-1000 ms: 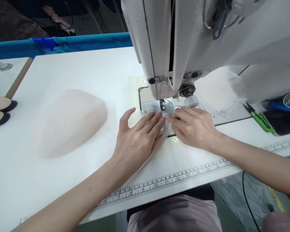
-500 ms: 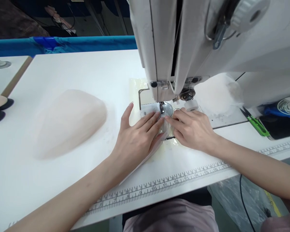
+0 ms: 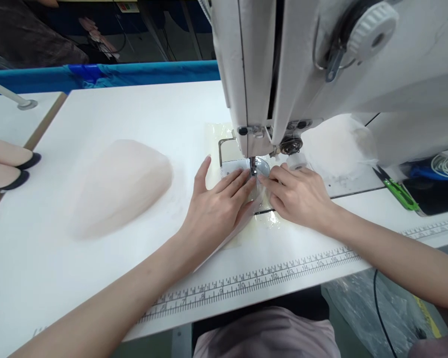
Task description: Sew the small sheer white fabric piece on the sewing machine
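Note:
At the sewing machine, my left hand lies flat with its thumb spread, pressing a thin, sheer pale fabric against the machine bed. Its fingertips are just in front of the presser foot. To the right of the foot, my right hand has its fingers curled and its thumb and index pinched on the fabric's edge. The part of the fabric under both hands is hidden.
Sheer pale pink pieces lie at left, and more whitish pieces lie under the machine arm. Green thread snips rest beside a flat black object. Two beige shapes with black ends reach in at left. A printed ruler runs along the front edge.
The camera view has shifted slightly, so the table appears farther right. Both hands keep nearly the same place by the presser foot.

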Demonstrator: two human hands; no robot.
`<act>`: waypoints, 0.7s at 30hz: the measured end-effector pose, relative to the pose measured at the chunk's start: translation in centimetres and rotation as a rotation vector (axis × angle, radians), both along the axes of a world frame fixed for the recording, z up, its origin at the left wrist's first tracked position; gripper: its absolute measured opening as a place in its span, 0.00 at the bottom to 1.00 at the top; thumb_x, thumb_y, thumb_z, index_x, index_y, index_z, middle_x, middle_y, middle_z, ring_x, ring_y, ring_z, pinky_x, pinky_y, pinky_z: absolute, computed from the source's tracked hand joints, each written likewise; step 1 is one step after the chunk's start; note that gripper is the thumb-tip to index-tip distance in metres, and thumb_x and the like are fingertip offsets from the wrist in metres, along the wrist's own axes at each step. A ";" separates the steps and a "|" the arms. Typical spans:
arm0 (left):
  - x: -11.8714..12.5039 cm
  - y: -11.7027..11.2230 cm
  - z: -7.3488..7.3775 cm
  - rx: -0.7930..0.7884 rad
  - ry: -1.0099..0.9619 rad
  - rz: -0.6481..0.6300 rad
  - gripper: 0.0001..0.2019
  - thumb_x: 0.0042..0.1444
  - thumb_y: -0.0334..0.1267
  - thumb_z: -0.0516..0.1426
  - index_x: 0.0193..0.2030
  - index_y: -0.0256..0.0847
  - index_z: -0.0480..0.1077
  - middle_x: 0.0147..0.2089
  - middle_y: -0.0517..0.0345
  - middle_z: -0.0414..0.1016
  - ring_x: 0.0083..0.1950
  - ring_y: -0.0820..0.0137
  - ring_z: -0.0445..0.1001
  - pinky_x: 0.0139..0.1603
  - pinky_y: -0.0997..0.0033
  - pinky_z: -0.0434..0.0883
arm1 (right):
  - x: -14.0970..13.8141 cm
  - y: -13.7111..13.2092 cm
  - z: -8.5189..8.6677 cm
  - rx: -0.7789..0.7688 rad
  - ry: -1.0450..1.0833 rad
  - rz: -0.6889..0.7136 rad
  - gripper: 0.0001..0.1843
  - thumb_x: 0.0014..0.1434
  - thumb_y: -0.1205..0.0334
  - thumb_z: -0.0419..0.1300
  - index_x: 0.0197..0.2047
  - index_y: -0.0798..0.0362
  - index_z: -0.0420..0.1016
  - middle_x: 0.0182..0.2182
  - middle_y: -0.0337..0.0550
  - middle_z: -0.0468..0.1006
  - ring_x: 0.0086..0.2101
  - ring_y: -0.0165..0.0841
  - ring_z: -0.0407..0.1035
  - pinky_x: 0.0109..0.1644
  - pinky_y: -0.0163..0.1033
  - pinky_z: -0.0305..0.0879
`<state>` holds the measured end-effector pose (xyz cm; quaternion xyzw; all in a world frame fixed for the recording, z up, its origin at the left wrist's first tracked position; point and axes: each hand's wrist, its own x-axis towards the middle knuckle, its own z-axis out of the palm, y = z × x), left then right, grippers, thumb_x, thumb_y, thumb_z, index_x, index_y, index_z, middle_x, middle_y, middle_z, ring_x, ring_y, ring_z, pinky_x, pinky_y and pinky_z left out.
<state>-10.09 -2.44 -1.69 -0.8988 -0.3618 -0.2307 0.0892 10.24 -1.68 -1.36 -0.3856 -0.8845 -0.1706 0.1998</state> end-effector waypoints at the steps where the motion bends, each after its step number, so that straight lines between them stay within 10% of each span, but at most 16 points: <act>1: 0.0 0.0 0.0 -0.005 0.001 0.001 0.15 0.67 0.37 0.51 0.57 0.37 0.68 0.56 0.46 0.75 0.57 0.57 0.74 0.68 0.34 0.50 | 0.0 0.1 0.0 0.000 -0.002 -0.006 0.16 0.57 0.72 0.52 0.42 0.58 0.79 0.32 0.43 0.78 0.32 0.32 0.66 0.29 0.39 0.50; 6: -0.2 -0.7 1.2 -0.060 -0.020 0.008 0.13 0.66 0.34 0.51 0.54 0.37 0.70 0.55 0.48 0.76 0.57 0.59 0.74 0.67 0.43 0.58 | 0.1 0.2 0.0 0.046 0.026 0.005 0.13 0.58 0.72 0.53 0.40 0.56 0.79 0.32 0.41 0.79 0.30 0.31 0.66 0.29 0.39 0.52; 13: -0.2 -2.0 3.0 -0.296 0.110 0.026 0.12 0.58 0.35 0.53 0.47 0.32 0.69 0.45 0.45 0.74 0.45 0.56 0.72 0.36 0.59 0.74 | 0.7 0.2 0.2 0.085 0.084 0.210 0.12 0.60 0.74 0.56 0.34 0.53 0.79 0.38 0.35 0.83 0.34 0.29 0.72 0.31 0.37 0.57; 21: 0.0 1.6 1.3 -0.485 -0.320 0.117 0.16 0.55 0.26 0.44 0.39 0.41 0.70 0.33 0.58 0.75 0.33 0.68 0.72 0.30 0.69 0.70 | 0.4 0.7 0.2 -0.369 0.539 0.027 0.09 0.63 0.63 0.59 0.40 0.51 0.81 0.29 0.35 0.82 0.26 0.25 0.71 0.28 0.31 0.60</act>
